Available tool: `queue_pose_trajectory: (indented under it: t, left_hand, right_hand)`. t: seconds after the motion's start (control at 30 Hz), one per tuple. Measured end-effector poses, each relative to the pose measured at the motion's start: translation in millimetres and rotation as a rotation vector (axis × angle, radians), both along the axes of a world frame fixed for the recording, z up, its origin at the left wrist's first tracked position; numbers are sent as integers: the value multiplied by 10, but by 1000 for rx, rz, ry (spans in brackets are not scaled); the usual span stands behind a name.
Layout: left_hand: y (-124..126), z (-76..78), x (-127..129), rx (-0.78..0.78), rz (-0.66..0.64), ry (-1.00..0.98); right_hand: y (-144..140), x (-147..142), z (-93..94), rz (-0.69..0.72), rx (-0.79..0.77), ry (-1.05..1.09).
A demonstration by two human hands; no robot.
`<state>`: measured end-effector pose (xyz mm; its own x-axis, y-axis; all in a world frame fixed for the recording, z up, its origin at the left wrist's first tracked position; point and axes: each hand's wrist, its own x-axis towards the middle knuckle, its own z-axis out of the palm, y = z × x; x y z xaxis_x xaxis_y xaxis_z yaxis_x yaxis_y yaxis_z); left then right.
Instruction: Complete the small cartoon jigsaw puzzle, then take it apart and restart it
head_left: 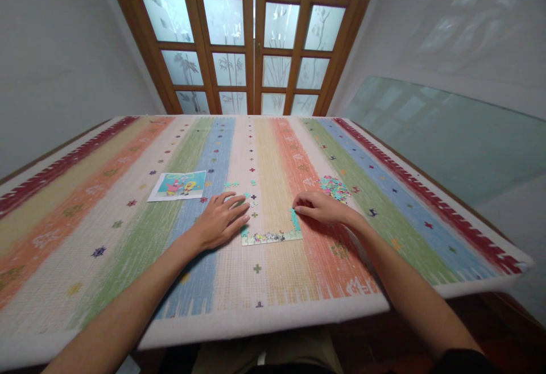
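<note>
Striped cloth (pixel 128 237) covers the surface. Part-built puzzle strip (pixel 271 236) lies near the front edge, abt mid-width, w/ a short column rising at its right end. Left hand (pixel 219 220) rests flat on the cloth at the strip's left end, fingers (pixel 234 203) loosely spread, touching loose teal pieces (pixel 247 196). Right hand (pixel 322 207) sits palm down at the strip's right end, fingers pressed together, tips on the top piece of the column. Pile of loose pieces (pixel 335 186) just behind right hand. Reference picture (pixel 178 185) lies toward the left, behind left hand. Wooden glass doors (pixel 256 38) beyond the far edge.
</note>
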<state>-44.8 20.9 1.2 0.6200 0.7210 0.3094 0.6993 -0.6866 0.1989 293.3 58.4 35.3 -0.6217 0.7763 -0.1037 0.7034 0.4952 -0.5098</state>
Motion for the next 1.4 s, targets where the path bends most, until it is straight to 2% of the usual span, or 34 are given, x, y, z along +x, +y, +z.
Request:
queue_pose_trajectory:
  t: [0.13,0.53,1.4]
  left_hand:
    - [3,39,-46,22,13,-9]
    - [170,13,-297,79,209,-95]
    - [280,-24,-400,-19,289,-164]
  right_hand:
    - [-5,-4,3,0,-2,9]
    - [-2,-3,-2,0,-6,11]
    - [-19,-8,11,2,-1,1]
